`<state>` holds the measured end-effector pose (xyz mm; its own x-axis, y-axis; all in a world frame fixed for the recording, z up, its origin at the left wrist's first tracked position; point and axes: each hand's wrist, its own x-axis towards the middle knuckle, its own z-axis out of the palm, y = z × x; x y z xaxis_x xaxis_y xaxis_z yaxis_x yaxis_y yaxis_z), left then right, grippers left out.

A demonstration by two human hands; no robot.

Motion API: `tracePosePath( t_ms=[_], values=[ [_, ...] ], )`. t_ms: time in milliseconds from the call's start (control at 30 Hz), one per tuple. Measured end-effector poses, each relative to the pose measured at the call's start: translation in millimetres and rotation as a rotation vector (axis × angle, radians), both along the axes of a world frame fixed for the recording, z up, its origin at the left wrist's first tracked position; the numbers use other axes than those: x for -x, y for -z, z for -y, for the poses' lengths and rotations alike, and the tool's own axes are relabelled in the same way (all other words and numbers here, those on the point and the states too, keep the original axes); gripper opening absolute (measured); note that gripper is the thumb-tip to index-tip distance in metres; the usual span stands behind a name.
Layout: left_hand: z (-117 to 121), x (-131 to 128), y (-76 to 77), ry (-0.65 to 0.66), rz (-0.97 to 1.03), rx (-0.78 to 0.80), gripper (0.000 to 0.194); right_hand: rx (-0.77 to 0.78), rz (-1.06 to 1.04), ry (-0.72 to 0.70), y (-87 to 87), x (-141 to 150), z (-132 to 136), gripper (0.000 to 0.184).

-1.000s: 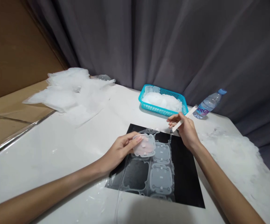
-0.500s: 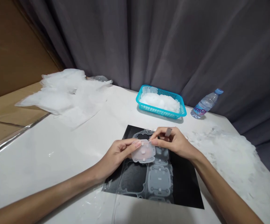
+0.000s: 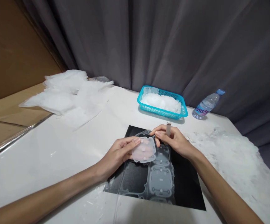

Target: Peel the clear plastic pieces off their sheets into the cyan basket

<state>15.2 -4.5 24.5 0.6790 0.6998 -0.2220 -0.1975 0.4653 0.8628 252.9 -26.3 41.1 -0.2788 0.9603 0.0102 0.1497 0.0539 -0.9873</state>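
Note:
My left hand (image 3: 121, 152) pinches a small translucent silicone pad (image 3: 144, 150) with raised dots, held just above a black mat (image 3: 186, 183). A clear moulded sheet (image 3: 159, 179) of similar square pads lies on that mat, one cell cut out. My right hand (image 3: 172, 140) is curled round a thin white stick-like tool (image 3: 168, 128) that points up; its thumb and forefinger touch the pad's upper right corner.
A turquoise basket (image 3: 161, 110) of white translucent pieces stands behind the mat. A plastic water bottle (image 3: 206, 105) lies at the back right. Heaps of white trimmings (image 3: 232, 152) lie to the right, crumpled white plastic bags (image 3: 67, 93) at the back left. A grey curtain hangs behind.
My right hand came down from near the basket to the pad in my left hand, turning the white tool upright. The left hand kept hold of the pad.

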Motion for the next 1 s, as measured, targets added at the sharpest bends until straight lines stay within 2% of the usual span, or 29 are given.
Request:
tracePosePath(
  t_ms=[100,233,367,500,600,767,1000],
  values=[
    [0,-1,1.5,-0.011,0.005,0.025,0.033,0.005,-0.01,0.016,3.5,-1,-3,0.042],
    [-1,-1,2.0,-0.023,0.026,0.055,0.03,-0.025,-0.009,0.038,7.2,-4,-4,0.038],
    [-3,-1,1.3,-0.041,0.043,0.085,0.027,-0.077,0.063,-0.01,3.5,-2,-1,0.034],
    [-3,-1,1.6,-0.047,0.051,0.11,0.028,-0.06,0.115,0.0,-1.3,5,4,0.021],
    [-2,-1,1.6,-0.032,0.046,0.121,0.03,-0.113,0.172,0.012,-2.8,8,8,0.014],
    [-1,-1,1.2,-0.029,0.022,0.045,0.034,-0.227,0.258,0.031,-0.6,7,9,0.011],
    [1,0,-5.0,0.03,0.047,0.035,0.041,-0.245,0.256,0.051,12.0,-3,4,0.009]
  ],
)
